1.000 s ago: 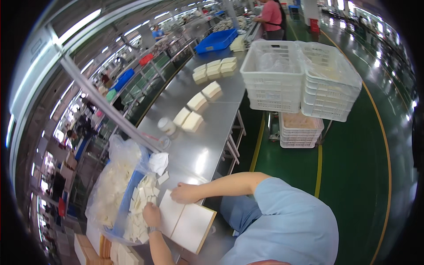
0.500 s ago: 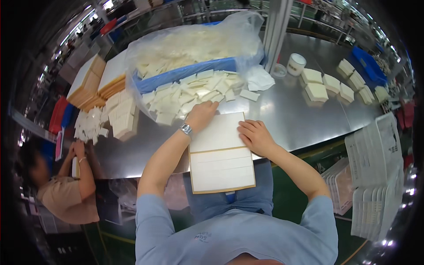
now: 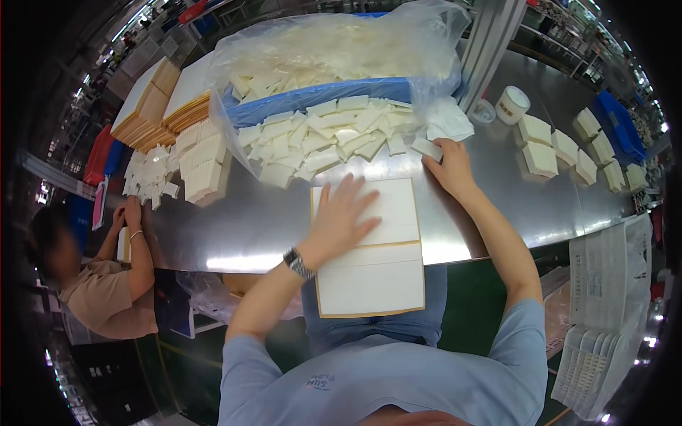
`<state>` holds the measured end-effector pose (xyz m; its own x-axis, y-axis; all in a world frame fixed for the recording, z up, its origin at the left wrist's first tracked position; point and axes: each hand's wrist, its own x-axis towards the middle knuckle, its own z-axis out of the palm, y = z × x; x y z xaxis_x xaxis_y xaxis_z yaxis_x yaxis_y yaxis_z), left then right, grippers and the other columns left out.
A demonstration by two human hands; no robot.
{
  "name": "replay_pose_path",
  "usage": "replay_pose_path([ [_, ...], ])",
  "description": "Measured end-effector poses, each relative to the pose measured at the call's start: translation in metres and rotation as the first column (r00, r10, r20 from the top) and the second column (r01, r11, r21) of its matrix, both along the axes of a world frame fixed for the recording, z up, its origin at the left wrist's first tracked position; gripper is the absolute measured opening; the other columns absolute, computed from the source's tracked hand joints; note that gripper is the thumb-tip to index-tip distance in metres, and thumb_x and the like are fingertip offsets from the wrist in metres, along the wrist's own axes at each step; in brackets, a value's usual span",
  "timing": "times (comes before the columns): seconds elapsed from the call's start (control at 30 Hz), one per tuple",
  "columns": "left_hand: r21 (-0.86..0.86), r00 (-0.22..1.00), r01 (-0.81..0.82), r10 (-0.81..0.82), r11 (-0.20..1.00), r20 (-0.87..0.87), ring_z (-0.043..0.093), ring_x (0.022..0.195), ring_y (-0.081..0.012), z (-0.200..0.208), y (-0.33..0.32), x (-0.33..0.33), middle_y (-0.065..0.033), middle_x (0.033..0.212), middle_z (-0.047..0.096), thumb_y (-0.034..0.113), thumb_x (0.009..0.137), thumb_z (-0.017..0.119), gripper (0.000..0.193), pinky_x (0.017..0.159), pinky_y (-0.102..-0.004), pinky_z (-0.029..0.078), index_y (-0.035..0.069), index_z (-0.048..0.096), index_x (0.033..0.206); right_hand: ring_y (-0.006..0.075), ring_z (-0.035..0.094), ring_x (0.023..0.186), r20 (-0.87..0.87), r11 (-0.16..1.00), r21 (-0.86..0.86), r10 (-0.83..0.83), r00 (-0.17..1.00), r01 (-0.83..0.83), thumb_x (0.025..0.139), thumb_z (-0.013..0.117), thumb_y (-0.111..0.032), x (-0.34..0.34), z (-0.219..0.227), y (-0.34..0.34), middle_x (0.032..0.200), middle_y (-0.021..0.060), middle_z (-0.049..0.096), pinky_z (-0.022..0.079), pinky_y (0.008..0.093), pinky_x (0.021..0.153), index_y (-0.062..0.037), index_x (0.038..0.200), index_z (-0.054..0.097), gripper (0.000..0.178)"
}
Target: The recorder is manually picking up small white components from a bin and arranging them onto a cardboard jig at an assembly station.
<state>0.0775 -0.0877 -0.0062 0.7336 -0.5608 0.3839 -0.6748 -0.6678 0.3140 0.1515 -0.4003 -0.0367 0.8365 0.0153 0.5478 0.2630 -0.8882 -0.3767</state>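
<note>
A white sheet with tan edges (image 3: 369, 284), divided by a tan line across its middle, lies partly on the table and overhangs the front edge above my lap. My left hand (image 3: 339, 221), slightly blurred, is over its far half with the fingers spread. To the right, my right hand (image 3: 455, 169) has thumb and fingers on a small cream-white rectangular piece (image 3: 427, 148) at the right end of a loose heap. That heap of similar pieces (image 3: 334, 138) spills in front of a blue bin (image 3: 312, 97) covered with clear plastic.
Stacks of tan-edged sheets (image 3: 145, 106) and piled white pieces (image 3: 202, 167) stand at left. A crumpled white tissue (image 3: 449, 122), a white tub (image 3: 512, 105) and stacked blocks (image 3: 540, 157) are at right. A metal post (image 3: 494, 50) rises behind. Another person (image 3: 106, 298) works at far left.
My right hand has left the sheet's right edge and moved farther away to a small white piece. My left hand has come nearer, from the sheet's far edge to over its surface.
</note>
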Motion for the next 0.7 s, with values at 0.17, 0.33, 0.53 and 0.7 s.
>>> replay_pose_path([
  [0.17, 0.213, 0.982, 0.081, -0.041, 0.974, -0.182, 0.026, 0.152, -0.0359, -0.004, 0.014, -0.036, -0.0154, 0.163, 0.032, 0.045, 0.099, 0.059, 0.061, 0.120, -0.0627, 0.013, 0.022, 0.045, 0.154, 0.0361, 0.062, 0.091, -0.227, 0.976, 0.137, 0.200, 0.953, -0.172, 0.077, 0.077, -0.020, 0.024, 0.013, 0.041, 0.097, 0.0174, 0.067, 0.051, 0.0427, 0.082, -0.0005, 0.094, 0.063, 0.030],
  [0.33, 0.179, 0.985, 0.060, -0.029, 0.982, -0.171, 0.026, 0.152, -0.0351, -0.006, 0.007, -0.036, -0.0145, 0.162, 0.034, 0.044, 0.099, 0.060, 0.060, 0.120, -0.0620, 0.013, 0.022, 0.046, 0.153, 0.0332, 0.060, 0.090, -0.027, 0.906, 0.172, 0.398, 0.917, -0.388, 0.074, 0.077, -0.017, 0.052, 0.013, 0.075, 0.094, 0.0126, 0.063, 0.049, 0.0416, 0.078, -0.0036, 0.089, 0.057, 0.028],
  [0.53, 0.157, 0.985, 0.068, -0.041, 0.985, -0.167, 0.028, 0.152, -0.0335, -0.010, 0.007, -0.028, -0.0134, 0.162, 0.034, 0.046, 0.099, 0.060, 0.060, 0.121, -0.0613, 0.014, 0.024, 0.047, 0.153, 0.0311, 0.061, 0.097, 0.270, 0.867, 0.133, 0.434, 0.860, -0.480, 0.081, 0.074, -0.015, 0.100, 0.027, 0.117, 0.106, 0.0102, 0.066, 0.049, 0.0392, 0.086, -0.0057, 0.097, 0.065, 0.020],
  [0.7, 0.098, 0.993, 0.034, -0.022, 0.995, -0.114, 0.033, 0.149, -0.0341, -0.013, 0.007, -0.020, -0.0143, 0.159, 0.040, 0.046, 0.097, 0.061, 0.057, 0.117, -0.0649, 0.020, 0.021, 0.053, 0.147, 0.0342, 0.057, 0.108, -0.023, 0.922, 0.356, 0.171, 0.985, -0.152, 0.088, 0.072, -0.022, 0.126, 0.020, 0.099, 0.112, 0.0161, 0.067, 0.047, 0.0423, 0.093, -0.0060, 0.100, 0.077, 0.020],
])
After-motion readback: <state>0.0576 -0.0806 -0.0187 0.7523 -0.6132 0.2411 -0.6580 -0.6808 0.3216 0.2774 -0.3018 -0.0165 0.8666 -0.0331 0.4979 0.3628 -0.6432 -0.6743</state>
